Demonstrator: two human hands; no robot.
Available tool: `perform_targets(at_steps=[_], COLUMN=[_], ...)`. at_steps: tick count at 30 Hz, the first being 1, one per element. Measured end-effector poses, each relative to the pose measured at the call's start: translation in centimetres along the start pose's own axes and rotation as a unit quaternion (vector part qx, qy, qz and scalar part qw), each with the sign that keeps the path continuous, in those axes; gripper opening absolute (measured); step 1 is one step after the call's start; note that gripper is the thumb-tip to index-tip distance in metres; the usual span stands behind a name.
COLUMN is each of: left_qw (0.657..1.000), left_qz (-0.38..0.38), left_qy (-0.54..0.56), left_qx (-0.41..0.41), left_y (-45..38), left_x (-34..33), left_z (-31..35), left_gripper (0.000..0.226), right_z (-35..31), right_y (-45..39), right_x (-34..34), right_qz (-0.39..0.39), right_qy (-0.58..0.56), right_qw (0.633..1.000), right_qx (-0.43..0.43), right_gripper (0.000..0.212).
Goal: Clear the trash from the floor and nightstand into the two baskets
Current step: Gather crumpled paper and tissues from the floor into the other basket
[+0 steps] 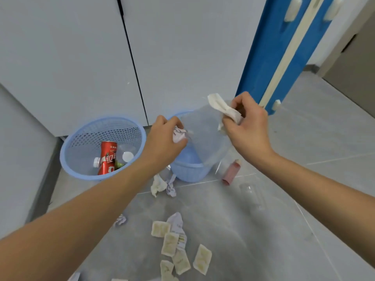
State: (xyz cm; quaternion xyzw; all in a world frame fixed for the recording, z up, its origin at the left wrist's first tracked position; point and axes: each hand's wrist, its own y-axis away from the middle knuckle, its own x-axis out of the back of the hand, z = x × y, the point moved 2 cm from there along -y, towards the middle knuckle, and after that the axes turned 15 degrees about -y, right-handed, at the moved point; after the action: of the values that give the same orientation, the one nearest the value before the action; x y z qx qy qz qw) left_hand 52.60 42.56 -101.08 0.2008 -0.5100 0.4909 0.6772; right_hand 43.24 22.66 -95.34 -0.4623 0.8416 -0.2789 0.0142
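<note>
While both hands hover over the right basket:
Left hand: pinches crumpled paper.
Right hand: grips white tissue.
Basket mouth: six o'clock beneath both.

Grey tiled floor carries two blue baskets, crumpled paper, yellowish packets.

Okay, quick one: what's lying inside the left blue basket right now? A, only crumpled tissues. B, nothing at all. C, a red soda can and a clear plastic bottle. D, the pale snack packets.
C: in the left blue basket a red soda can lies beside a clear plastic bottle with a white cap.
</note>
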Motion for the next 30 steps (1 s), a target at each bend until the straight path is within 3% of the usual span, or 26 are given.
perform_targets(at_steps=[9,13,16,19,23,27,30], left_qw=[0.997,0.991,0.982,0.982,0.992,0.996,0.998], left_qz=[-0.048,-0.11,-0.164,-0.135,-0.074,-0.025,-0.008], left_qy=[-0.019,-0.063,-0.088,-0.128,-0.103,-0.078,-0.06], left_qx=[0.05,0.044,0.03,-0.014,-0.029,-0.027,-0.027], left_y=[-2.8,-3.3,-2.8,-2.0,-0.3,1.8,2.6], left_x=[-4.2,-5.4,-5.8,-5.4,-4.0,-3.5,-3.3], left_z=[-1.7,-1.5,-1.4,-1.2,-2.0,-2.8,-3.2], left_gripper=[0.038,0.057,0.069,0.048,0.02,0.009,0.007], right_z=[5.3,5.3,6.1,7.7,9.5,10.5,10.4], right_y=[-5.0,-6.5,-5.4,-3.5,-1.7,-0.4,0.0], right_x=[-5.9,-7.0,-8.1,-8.7,-9.5,-10.1,-10.5], right_qz=[-0.04,0.004,-0.047,-0.126,-0.227,-0.354,-0.337], right_qy=[0.126,0.111,0.141,0.191,0.261,0.307,0.287], right_qw=[0.991,0.993,0.989,0.973,0.937,0.866,0.886], right_qx=[0.025,0.029,0.024,-0.005,-0.059,-0.172,-0.138], right_gripper=[0.012,0.011,0.013,0.012,0.015,0.06,0.052])
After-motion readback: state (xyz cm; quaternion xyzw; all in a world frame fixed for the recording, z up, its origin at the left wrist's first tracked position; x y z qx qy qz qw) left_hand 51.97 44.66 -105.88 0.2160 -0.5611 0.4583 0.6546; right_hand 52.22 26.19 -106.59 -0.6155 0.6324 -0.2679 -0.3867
